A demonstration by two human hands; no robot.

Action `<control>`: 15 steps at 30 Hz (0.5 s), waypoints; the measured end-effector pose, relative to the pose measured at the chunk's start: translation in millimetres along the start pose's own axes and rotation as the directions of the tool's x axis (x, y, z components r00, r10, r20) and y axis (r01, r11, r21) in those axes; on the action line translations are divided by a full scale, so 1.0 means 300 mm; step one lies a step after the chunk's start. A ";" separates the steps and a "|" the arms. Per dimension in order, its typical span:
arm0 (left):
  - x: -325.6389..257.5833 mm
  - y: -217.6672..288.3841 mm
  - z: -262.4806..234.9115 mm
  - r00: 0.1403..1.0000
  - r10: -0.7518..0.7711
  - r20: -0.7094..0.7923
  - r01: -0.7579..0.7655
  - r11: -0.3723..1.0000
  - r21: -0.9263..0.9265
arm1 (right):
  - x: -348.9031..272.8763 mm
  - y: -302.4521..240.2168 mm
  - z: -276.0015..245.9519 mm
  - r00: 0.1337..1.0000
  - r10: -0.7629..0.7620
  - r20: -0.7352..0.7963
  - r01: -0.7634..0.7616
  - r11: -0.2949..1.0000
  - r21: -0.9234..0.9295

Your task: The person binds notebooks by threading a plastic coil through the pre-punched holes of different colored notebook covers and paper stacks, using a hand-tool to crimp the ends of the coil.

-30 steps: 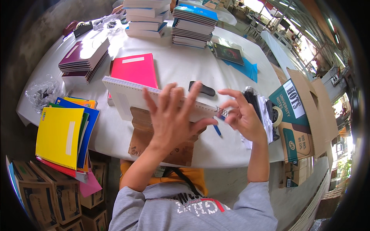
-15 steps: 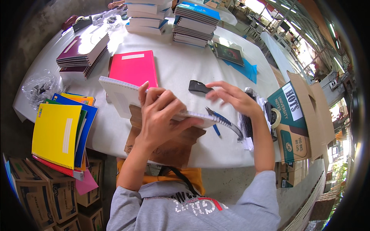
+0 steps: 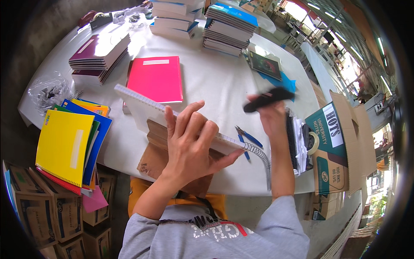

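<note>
A white-paged notebook (image 3: 142, 110) stands tilted along its holed edge, on a brown cardboard-like block (image 3: 157, 134). My left hand (image 3: 189, 142) grips it at that edge, thumb and fingers over the top. A grey spiral coil (image 3: 258, 152) is threaded into the right end of the notebook, and its loose tail curves down near the table's front edge. My right hand (image 3: 272, 118) is raised on the right, holding a dark black object (image 3: 268, 99) that is too blurred to name. Blue-handled pliers (image 3: 250, 137) lie on the table between the coil and my right wrist.
A pink notebook (image 3: 156, 80) lies ahead, purple spiral notebooks (image 3: 92, 54) beyond it at left. Colourful notebooks (image 3: 64, 146) hang over the left edge. Tall book stacks (image 3: 228, 28) stand at the back. An open carton (image 3: 330, 146) and tape roll (image 3: 313, 142) are at right.
My right hand has picked the black object up off the table and lifted it to the right. My left hand's fingers have shifted and spread slightly on the notebook's edge.
</note>
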State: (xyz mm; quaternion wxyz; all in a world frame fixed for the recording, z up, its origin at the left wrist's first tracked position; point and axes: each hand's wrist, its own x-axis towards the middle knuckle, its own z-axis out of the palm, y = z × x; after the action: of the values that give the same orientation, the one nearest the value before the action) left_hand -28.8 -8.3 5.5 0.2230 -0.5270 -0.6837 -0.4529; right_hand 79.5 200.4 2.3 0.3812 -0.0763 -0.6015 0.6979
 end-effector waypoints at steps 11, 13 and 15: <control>0.031 0.010 -0.007 0.999 0.049 0.024 -0.046 0.993 -0.108 | -0.105 -0.094 0.069 0.826 -0.344 0.446 0.304 0.939 0.161; 0.015 0.012 -0.001 0.999 0.027 0.023 -0.024 0.996 -0.090 | -0.082 -0.094 0.063 0.860 -0.086 0.503 0.223 0.950 -0.218; 0.021 0.011 0.001 1.000 0.017 -0.021 -0.019 0.997 -0.077 | -0.060 -0.109 0.054 0.888 0.105 0.448 0.225 0.750 -0.622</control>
State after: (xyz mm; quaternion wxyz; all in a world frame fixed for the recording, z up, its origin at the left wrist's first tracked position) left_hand -27.8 -4.6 11.4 0.2134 -0.5369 -0.6584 -0.4824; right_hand 97.2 176.0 29.5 0.2003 -0.0195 -0.8823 0.4255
